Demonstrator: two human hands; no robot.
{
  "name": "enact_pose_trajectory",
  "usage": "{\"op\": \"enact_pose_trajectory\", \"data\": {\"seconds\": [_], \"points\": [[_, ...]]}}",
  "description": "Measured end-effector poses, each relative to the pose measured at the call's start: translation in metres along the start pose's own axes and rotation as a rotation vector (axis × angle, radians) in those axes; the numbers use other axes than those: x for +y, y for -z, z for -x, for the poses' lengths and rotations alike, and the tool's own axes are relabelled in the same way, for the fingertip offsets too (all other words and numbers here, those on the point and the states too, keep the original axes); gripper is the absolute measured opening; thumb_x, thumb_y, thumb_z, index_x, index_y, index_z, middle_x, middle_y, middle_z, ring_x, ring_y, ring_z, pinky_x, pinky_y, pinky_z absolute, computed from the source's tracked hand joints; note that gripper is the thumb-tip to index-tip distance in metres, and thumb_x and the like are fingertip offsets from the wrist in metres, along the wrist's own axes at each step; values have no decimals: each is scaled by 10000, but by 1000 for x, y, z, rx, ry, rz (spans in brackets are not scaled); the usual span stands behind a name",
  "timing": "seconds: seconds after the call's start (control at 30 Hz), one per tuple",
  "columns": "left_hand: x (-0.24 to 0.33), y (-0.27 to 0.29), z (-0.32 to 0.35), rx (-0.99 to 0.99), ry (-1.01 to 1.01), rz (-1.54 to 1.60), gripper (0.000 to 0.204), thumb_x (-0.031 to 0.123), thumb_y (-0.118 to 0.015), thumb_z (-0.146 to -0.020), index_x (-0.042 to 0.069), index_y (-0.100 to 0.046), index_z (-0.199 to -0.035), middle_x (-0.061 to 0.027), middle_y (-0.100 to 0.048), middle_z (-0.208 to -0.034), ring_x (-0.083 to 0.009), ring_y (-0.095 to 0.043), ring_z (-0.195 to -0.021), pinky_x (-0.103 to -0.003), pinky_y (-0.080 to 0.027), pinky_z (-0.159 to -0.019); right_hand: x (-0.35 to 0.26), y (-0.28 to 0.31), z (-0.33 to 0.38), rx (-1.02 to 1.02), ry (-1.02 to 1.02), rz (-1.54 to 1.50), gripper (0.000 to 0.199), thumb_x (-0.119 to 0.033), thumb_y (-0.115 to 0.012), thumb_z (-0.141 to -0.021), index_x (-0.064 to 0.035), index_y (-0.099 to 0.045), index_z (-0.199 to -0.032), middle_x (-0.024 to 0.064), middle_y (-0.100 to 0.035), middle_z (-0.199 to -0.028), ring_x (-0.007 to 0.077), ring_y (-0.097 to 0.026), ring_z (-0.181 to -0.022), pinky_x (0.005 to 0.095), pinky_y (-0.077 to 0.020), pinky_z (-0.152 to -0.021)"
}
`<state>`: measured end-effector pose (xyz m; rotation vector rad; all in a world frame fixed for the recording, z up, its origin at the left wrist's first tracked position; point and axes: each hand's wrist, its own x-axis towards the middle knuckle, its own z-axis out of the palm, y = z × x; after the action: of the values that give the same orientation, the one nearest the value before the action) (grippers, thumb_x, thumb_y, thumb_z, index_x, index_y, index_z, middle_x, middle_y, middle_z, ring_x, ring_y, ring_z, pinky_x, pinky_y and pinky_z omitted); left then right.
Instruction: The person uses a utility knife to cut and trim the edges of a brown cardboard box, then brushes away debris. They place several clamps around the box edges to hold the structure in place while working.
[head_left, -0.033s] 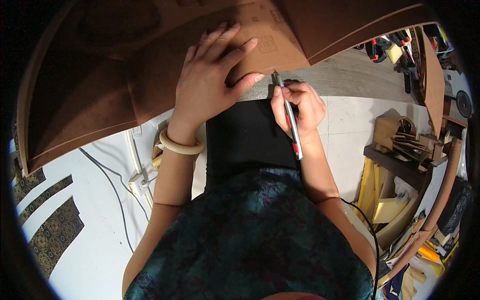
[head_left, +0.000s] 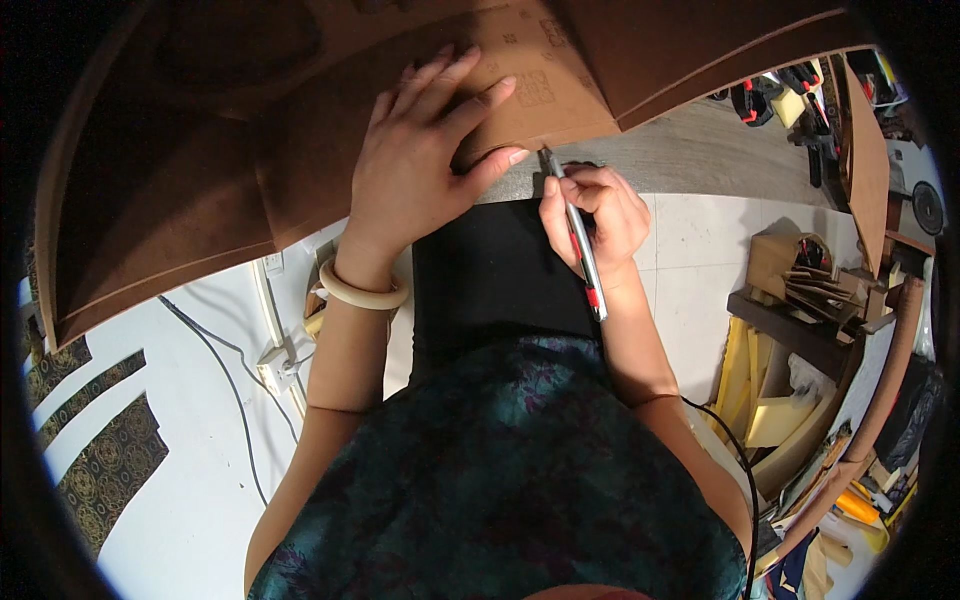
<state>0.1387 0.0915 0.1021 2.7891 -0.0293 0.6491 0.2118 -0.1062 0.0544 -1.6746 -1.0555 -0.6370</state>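
A large brown leather-like sheet (head_left: 560,115) with faint stamped square patterns covers the far part of the view. My left hand (head_left: 415,165) lies flat on it, fingers spread, the thumb along its near edge. In my right hand (head_left: 605,215) is a slim silver pen-shaped tool (head_left: 577,225) with red parts, pinched between thumb and fingers. Its dark tip meets the sheet's near edge, just right of my left thumb. Whether it is a pen or a blade I cannot make out. A pale bangle (head_left: 365,293) circles my left wrist.
Grey wood-grain tabletop (head_left: 700,150) shows beneath the sheet. Clamps (head_left: 752,100) and a yellow block (head_left: 788,107) sit at the far right. A shelf (head_left: 800,315) with scraps stands at the right. Cables (head_left: 235,385) hang by a power strip (head_left: 278,370) at the left.
The tool's tip and my right hand have shifted very slightly left along the sheet's edge. My left hand has stayed in place.
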Motion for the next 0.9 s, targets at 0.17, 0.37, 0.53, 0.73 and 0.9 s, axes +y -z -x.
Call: {"op": "enact_pose_trajectory", "data": {"seconds": [0.17,0.37,0.53,0.73,0.9], "points": [[0,0,0,1,6,-3,565,532,-726,-885,233,-683,-1363,-102,-565,-1493,-334,-513,-1388,-528,-402,-1123,0,-1,1,6,-5,11,240,35,-821,-744,-46,-594,-754,104,-673,-731,247,-680,-611,319,-537,-544],[0,0,0,-4,8,-15,569,538,-722,-886,235,-680,-1366,-100,-572,-1488,-335,-520,-1382,-524,-407,-1113,-1,0,0,-1,-25,0,261,29,-822,-754,-53,-575,-748,104,-674,-730,243,-683,-614,315,-538,-547],[0,0,1,-9,6,-19,569,538,-722,-886,235,-678,-1366,-103,-567,-1491,-336,-522,-1379,-521,-407,-1111,-3,3,0,-14,-63,33,256,28,-824,-756,-49,-580,-759,102,-670,-727,244,-681,-612,316,-538,-550],[3,2,4,15,-36,18,505,464,-724,-903,243,-683,-1356,-89,-548,-1505,-310,-524,-1372,-497,-412,-1114,-6,11,6,64,-121,-13,247,52,-810,-773,-40,-582,-790,118,-664,-719,219,-660,-582,296,-512,-529],[13,18,7,-84,-240,27,433,373,-707,-923,242,-700,-1336,-78,-514,-1536,-265,-466,-1413,-455,-373,-1153,-4,37,20,340,-340,-189,243,45,-752,-878,-18,-518,-895,121,-661,-754,147,-601,-643,260,-477,-578]]}}
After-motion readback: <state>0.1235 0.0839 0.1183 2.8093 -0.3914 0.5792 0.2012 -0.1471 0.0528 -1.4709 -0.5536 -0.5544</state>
